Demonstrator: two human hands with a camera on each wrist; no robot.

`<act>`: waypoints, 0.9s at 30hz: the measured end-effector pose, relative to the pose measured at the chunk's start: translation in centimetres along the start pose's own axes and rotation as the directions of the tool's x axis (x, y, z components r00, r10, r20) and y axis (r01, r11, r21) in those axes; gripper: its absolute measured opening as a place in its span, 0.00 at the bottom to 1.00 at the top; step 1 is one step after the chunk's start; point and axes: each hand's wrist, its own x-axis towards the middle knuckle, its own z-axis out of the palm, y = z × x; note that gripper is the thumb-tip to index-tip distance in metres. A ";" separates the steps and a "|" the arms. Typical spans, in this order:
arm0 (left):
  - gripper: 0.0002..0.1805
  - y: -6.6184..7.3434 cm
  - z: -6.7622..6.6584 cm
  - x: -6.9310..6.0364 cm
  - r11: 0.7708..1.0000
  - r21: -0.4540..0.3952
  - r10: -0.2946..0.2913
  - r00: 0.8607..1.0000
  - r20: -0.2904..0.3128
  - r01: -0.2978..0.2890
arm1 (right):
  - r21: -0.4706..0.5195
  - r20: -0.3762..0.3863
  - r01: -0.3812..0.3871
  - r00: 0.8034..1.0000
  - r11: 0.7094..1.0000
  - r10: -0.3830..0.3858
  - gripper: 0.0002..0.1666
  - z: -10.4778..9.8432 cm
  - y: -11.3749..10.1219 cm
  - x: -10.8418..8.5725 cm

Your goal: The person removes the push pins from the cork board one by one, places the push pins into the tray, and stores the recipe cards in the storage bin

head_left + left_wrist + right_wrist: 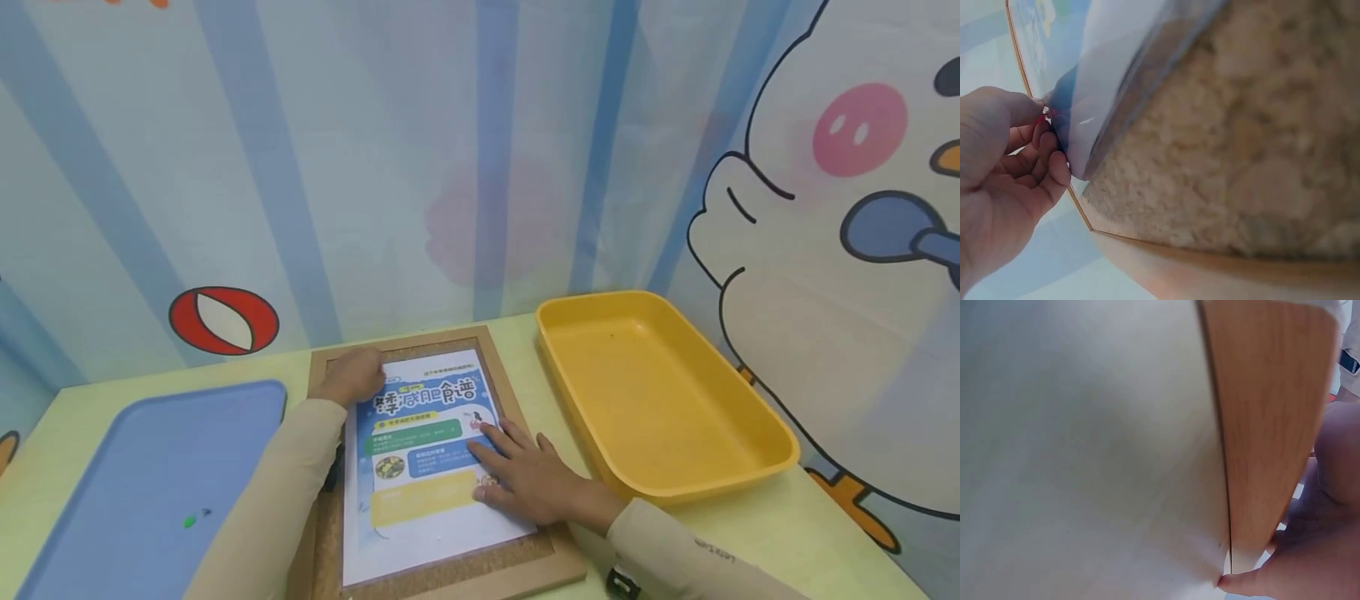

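A printed poster (pixel 427 542) with blue, green and yellow panels lies on a wood-framed cork board (pixel 450 577). At the poster's upper left corner is my left hand (pixel 351 377). In the left wrist view its thumb and forefinger pinch a small red push pin (pixel 1042 117) against the sheet edge, and the other fingers curl beside it. The pin's point is hidden. My right hand (pixel 536 479) rests on the poster's right side, fingers spread. The right wrist view shows that hand (pixel 1310 550) beside the wooden frame (pixel 1266 419), partly cut off.
A blue tray (pixel 150 467) on the left holds a green push pin (pixel 189 522) and another tiny dark piece. To the right stands a yellow tray (pixel 660 400). Behind the pale table (pixel 82 417) hangs a striped cartoon backdrop (pixel 405 167).
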 end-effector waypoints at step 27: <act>0.09 -0.7 -0.1 -0.1 0.963 -0.268 -0.034 0.997 -0.067 0.015 | 0.008 0.000 -0.016 1.000 1.000 0.016 0.38 0.2 0.1 0.1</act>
